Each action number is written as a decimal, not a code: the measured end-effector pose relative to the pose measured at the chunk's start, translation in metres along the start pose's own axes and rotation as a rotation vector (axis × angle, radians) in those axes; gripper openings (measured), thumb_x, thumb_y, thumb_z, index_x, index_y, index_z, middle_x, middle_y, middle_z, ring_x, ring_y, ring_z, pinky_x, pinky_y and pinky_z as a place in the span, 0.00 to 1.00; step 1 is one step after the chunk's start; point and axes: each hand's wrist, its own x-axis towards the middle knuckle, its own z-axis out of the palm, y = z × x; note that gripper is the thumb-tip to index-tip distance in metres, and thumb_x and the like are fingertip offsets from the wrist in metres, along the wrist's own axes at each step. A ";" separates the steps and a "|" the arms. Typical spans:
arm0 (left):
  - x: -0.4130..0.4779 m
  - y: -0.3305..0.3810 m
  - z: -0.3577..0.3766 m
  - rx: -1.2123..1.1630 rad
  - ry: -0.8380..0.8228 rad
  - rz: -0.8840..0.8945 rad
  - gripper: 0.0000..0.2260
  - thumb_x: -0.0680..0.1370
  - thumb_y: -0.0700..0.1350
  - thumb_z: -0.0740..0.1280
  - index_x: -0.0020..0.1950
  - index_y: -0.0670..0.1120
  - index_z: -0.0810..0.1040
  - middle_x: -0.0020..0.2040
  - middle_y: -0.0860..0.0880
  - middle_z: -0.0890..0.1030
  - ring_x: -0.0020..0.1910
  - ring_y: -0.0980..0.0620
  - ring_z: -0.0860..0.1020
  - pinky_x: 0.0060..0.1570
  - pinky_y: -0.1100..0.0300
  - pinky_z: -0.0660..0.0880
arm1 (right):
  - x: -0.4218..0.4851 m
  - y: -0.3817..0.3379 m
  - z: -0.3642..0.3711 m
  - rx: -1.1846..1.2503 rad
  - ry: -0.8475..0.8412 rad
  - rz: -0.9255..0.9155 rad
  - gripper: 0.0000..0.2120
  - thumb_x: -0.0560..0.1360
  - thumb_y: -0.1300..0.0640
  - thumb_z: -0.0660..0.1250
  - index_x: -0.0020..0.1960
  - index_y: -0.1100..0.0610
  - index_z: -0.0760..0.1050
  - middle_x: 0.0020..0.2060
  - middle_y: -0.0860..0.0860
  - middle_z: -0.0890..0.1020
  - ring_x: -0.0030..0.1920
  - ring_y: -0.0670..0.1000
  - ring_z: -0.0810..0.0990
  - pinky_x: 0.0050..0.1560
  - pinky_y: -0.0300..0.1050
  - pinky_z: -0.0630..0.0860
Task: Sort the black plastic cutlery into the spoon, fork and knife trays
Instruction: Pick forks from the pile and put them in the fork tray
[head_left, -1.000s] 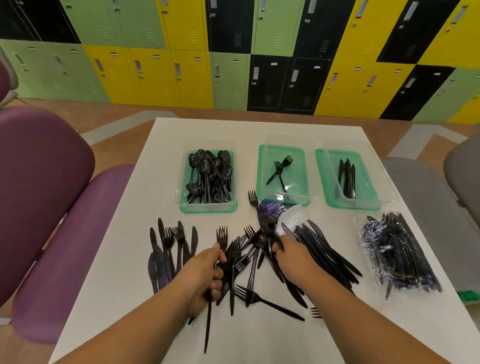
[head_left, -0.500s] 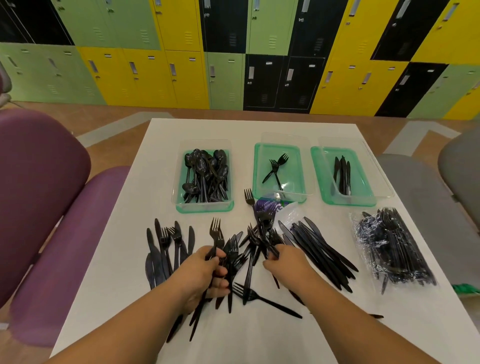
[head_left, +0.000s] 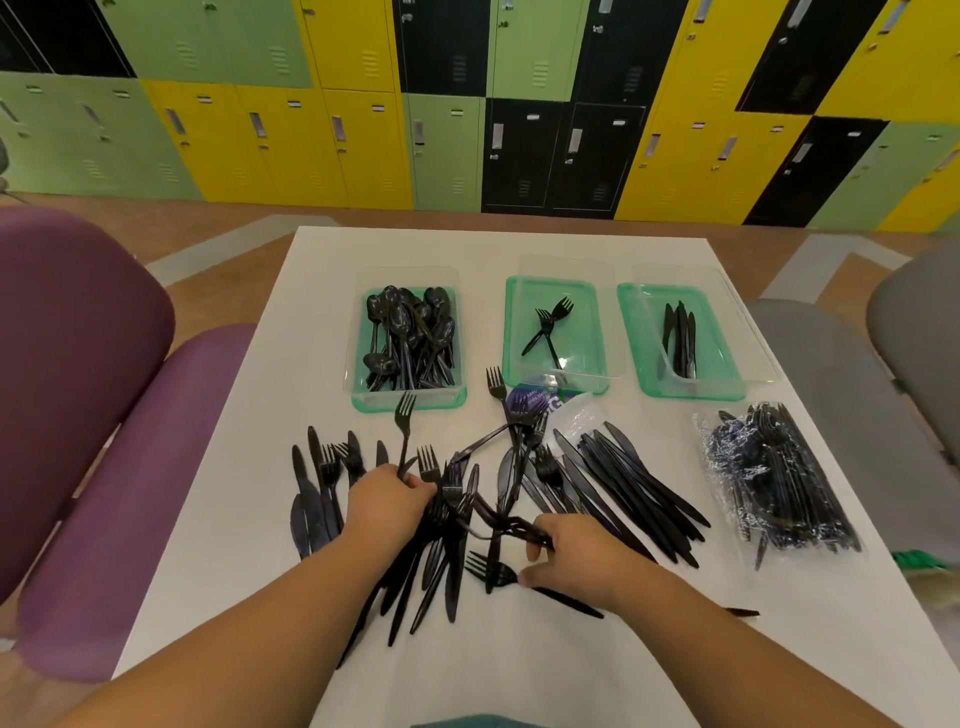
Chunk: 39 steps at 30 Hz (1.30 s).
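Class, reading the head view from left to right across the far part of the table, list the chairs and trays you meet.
purple chair → spoon tray → fork tray → knife tray → grey chair

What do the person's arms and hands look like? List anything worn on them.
The left arm and right arm are bare up to the frame edge, no sleeves showing. The left hand and right hand wear no gloves; no watch, bracelet or ring is visible.
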 end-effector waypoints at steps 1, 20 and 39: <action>0.003 0.002 0.000 0.059 0.007 0.007 0.12 0.74 0.50 0.69 0.44 0.40 0.78 0.38 0.45 0.80 0.42 0.46 0.79 0.43 0.56 0.76 | -0.001 -0.002 0.002 -0.042 -0.024 0.009 0.11 0.70 0.50 0.72 0.46 0.51 0.72 0.34 0.44 0.71 0.35 0.45 0.72 0.33 0.36 0.69; -0.014 0.004 -0.015 -0.195 0.027 0.045 0.11 0.80 0.50 0.62 0.46 0.45 0.80 0.36 0.50 0.76 0.36 0.52 0.73 0.37 0.58 0.69 | -0.002 -0.001 0.006 -0.278 0.097 -0.122 0.08 0.75 0.60 0.65 0.52 0.52 0.73 0.49 0.51 0.77 0.45 0.50 0.73 0.45 0.39 0.67; -0.060 -0.065 -0.037 0.508 -0.301 0.372 0.10 0.71 0.55 0.72 0.47 0.54 0.75 0.39 0.56 0.78 0.39 0.56 0.76 0.38 0.64 0.70 | -0.015 0.003 0.017 -0.228 0.040 -0.104 0.16 0.73 0.52 0.70 0.59 0.54 0.76 0.54 0.50 0.77 0.53 0.50 0.78 0.51 0.39 0.72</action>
